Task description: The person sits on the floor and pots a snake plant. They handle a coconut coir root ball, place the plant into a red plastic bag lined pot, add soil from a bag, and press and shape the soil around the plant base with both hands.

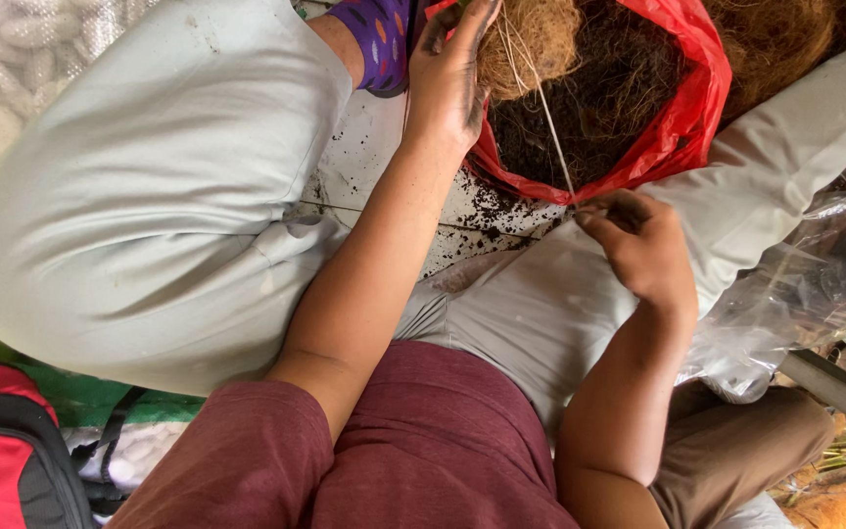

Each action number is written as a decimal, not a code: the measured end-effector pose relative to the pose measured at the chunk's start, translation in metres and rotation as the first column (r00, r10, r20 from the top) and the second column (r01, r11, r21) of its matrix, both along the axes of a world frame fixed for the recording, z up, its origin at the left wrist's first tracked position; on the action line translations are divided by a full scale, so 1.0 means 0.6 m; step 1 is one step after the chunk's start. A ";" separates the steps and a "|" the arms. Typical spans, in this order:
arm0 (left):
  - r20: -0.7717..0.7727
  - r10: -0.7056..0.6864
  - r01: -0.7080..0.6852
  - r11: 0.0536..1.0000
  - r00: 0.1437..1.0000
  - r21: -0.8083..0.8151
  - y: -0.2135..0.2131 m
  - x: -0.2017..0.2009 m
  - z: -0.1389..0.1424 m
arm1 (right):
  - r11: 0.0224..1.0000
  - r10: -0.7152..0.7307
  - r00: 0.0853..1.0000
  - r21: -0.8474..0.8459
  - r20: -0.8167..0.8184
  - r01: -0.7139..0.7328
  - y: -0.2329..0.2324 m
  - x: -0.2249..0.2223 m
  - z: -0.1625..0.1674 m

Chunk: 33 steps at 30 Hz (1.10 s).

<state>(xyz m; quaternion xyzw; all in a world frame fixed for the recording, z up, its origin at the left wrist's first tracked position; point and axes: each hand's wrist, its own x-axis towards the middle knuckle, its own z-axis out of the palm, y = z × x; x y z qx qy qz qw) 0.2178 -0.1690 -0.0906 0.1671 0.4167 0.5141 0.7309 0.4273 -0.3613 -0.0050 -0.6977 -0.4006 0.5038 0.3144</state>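
While the red plastic bag (682, 118) sits between the knees, everything can be placed off it: a wad of brown coir fibre (531, 39) is gripped at the bag's near-left rim by the left hand (447, 83), fingers curled over the clump, and a few pale fibre strands (552, 127) are drawn out of it. Those strands run in a long, nearly straight line from the wad down across the bag's mouth to its bottom rim, where they're pinched by the right hand (643, 245), fingertips closed on the ends. So the long axis goes from upper left to lower right, wad end at the left hand, loose end at the right, and the right hand is the one just below the bag. Dark loose coir or soil (589, 108) is seen inside the bag, with crumbs scattered on the tiled floor (364, 167) left of it. How many strands are pinched can't be made out, the top of the bag is cut off, and the crumpled clear plastic (815, 284) to the right hides whatever's in it.
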 end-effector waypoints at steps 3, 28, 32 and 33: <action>0.000 -0.010 0.010 1.000 1.000 -0.009 0.001 -0.014 0.013 | 0.998 0.056 0.998 0.025 -0.011 -0.055 0.012 -0.014 -0.018; -0.230 0.017 0.033 0.977 0.973 0.211 -0.040 0.032 0.024 | 0.965 0.112 0.940 0.191 0.321 -0.180 0.082 -0.152 -0.013; -0.150 0.030 -0.006 0.987 0.988 0.159 -0.027 0.020 0.007 | 0.910 0.132 0.884 0.298 0.449 -0.288 0.067 -0.185 0.010; -0.067 0.003 0.001 0.999 0.998 0.049 -0.029 0.020 0.008 | 0.897 0.112 0.872 0.330 0.476 -0.295 0.070 -0.182 0.002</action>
